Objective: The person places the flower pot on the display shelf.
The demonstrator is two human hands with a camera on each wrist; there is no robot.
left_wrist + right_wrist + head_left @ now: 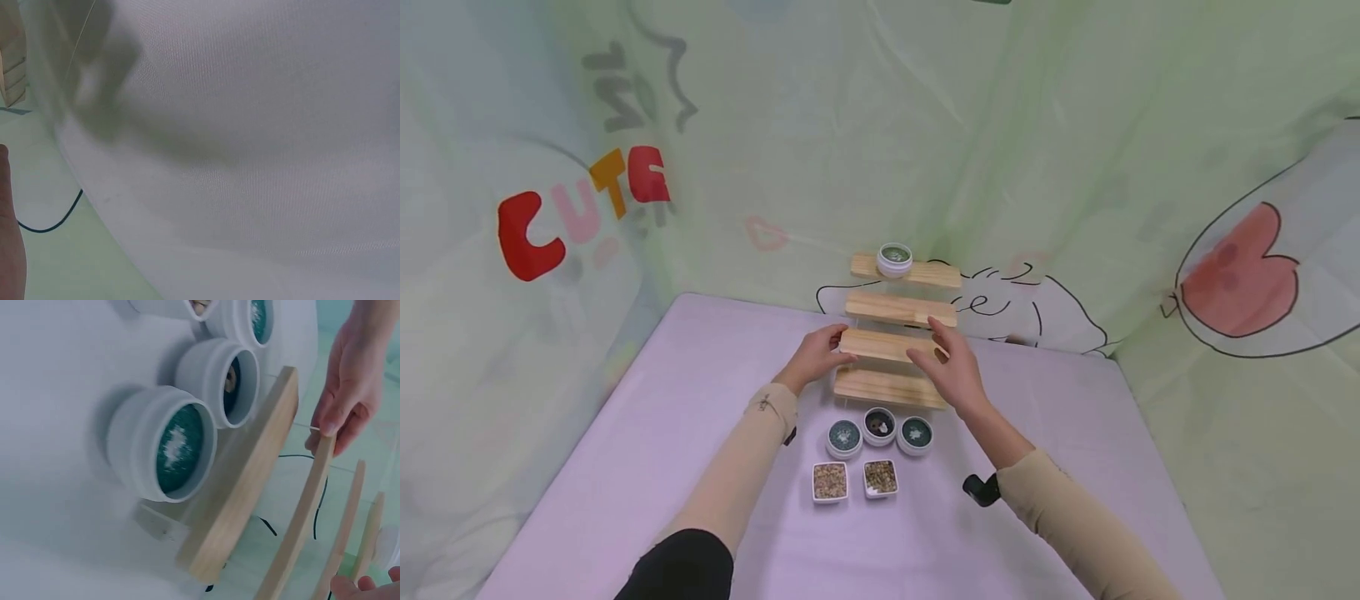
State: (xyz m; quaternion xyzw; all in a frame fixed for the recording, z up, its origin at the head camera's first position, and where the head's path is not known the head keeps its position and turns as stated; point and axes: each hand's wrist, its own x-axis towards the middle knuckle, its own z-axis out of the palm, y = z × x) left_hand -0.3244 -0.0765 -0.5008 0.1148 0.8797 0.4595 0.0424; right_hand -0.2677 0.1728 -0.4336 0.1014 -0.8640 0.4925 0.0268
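A tiered stand with several wooden shelves (901, 308) and clear supports stands near the back of the table. My left hand (815, 357) pinches the left end of the second shelf from the bottom (880, 344), thumb in front; the right wrist view shows this hold. By the stand's right side is my right hand (957, 372), thumb and fingers spread. Its fingertips (365, 586) appear beside the upper shelves; contact cannot be told. On the top shelf sits a white round jar (895, 260) with green contents. The left wrist view catches mostly tablecloth and part of my hand.
Before the stand are three white round jars: one left (845, 438), one middle (879, 426), one right (915, 436). Nearer me sit two square dishes of small bits, one left (830, 482) and one right (881, 478). A printed curtain (1000, 167) hangs behind.
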